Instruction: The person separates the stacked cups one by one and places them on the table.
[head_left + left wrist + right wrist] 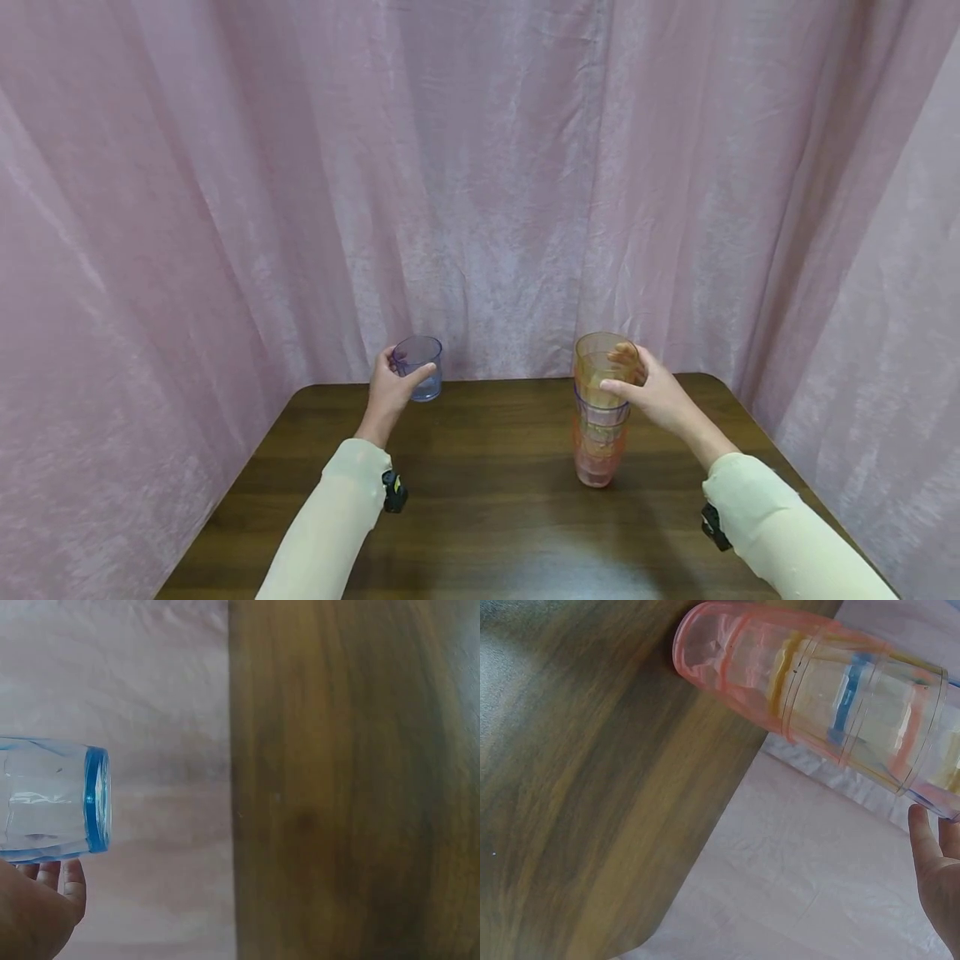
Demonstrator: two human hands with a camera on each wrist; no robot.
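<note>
My left hand [390, 393] grips a clear blue-tinted plastic cup [427, 385] by its side, thumb on the near face, raised above the table's far edge. The left wrist view shows this cup's thick blue base [96, 799] and my curled fingers [73, 889] beneath its wall. On the right, my right hand [663, 402] grips the yellow cup [597, 367] at the top of a tall stack of nested clear cups. Pink or orange cups [597, 462] form the lower part, with a blue rim between. Whether the stack's base touches the table cannot be told.
A dark brown wooden table [480, 500] lies under both hands. Pink velvety curtains [487, 208] hang right behind its far edge and along both sides. Each wrist carries a small black camera [394, 492] over a pale sleeve [322, 525].
</note>
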